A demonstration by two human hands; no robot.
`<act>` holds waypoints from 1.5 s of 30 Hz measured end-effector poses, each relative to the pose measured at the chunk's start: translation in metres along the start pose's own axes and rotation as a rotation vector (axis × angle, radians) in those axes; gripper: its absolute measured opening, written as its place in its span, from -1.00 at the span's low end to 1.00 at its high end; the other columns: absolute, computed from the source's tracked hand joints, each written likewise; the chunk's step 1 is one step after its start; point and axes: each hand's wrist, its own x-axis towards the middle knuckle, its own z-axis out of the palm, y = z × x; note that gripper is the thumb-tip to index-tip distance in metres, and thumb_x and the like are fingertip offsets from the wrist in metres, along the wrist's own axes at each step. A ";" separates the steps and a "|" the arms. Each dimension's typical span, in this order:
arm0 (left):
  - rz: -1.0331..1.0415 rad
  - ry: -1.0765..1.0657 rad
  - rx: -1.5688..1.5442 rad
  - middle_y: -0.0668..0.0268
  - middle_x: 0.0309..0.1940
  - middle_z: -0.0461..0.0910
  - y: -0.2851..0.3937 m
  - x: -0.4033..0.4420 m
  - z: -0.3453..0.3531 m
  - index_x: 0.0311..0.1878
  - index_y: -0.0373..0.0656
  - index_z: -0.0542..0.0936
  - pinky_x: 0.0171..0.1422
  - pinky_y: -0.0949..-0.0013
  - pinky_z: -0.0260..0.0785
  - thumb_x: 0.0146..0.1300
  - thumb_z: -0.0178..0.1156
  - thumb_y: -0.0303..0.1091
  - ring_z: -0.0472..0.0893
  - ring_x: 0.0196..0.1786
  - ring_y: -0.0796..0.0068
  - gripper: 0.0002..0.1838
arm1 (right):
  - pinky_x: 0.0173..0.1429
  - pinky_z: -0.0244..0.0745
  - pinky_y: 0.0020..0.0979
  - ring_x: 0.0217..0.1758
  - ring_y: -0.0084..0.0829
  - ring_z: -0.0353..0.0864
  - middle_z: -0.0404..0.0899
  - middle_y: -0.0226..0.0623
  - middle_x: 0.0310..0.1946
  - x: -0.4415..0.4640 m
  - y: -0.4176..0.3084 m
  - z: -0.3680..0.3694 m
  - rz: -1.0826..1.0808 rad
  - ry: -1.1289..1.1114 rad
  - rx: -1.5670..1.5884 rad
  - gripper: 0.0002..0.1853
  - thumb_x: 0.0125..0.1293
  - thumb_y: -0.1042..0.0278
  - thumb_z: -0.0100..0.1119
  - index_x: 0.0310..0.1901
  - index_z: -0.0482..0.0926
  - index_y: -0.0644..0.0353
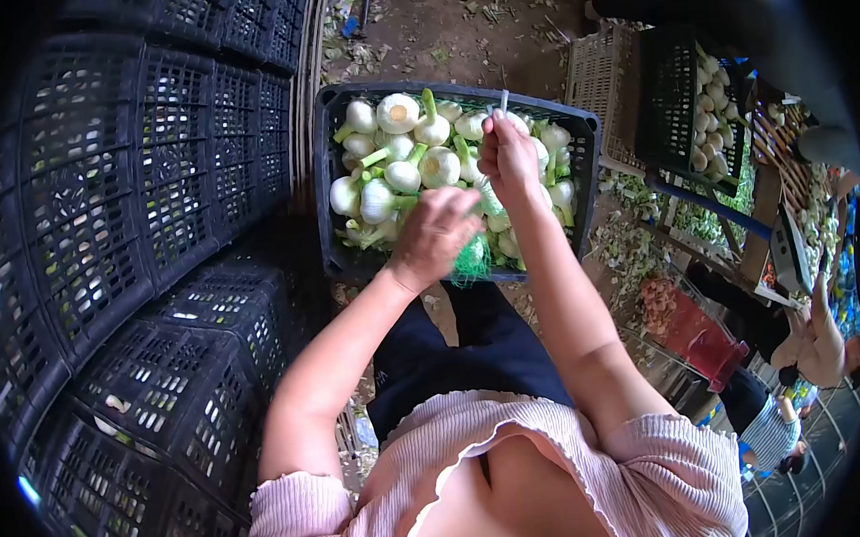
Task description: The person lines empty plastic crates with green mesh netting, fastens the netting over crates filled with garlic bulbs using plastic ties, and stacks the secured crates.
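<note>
A black plastic crate (326, 177) in front of me is full of white garlic bulbs (440, 166) with short green stems. Over its right part, my right hand (512, 159) is closed in a pinch on a thin pale strip (504, 100), whose end sticks up past the fingers. My left hand (436, 235) is above the near side of the crate, its fingers bent and smeared by motion. Green netting (473, 260) bunches beside and below that hand at the crate's near rim. Whether the left fingers grip the netting is not clear.
Stacked black crates (170, 136) form a wall at left, with more crates (171, 385) nearer me. At right stand a beige crate (599, 88) and a dark crate of bulbs (672, 104). Peelings litter the ground (439, 28). Other people (773, 421) are at far right.
</note>
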 end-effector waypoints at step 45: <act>-1.036 -0.093 -0.864 0.50 -0.56 0.43 -0.025 0.036 0.018 -0.41 -0.14 0.45 -0.40 0.66 0.16 0.17 0.06 -0.35 0.34 -0.50 0.76 -0.90 | -0.29 0.37 -0.36 -0.36 -0.29 0.50 0.51 -0.19 -0.47 -0.040 -0.053 -0.034 -0.458 -0.394 -1.569 -0.86 0.03 0.38 0.14 -0.37 0.56 0.22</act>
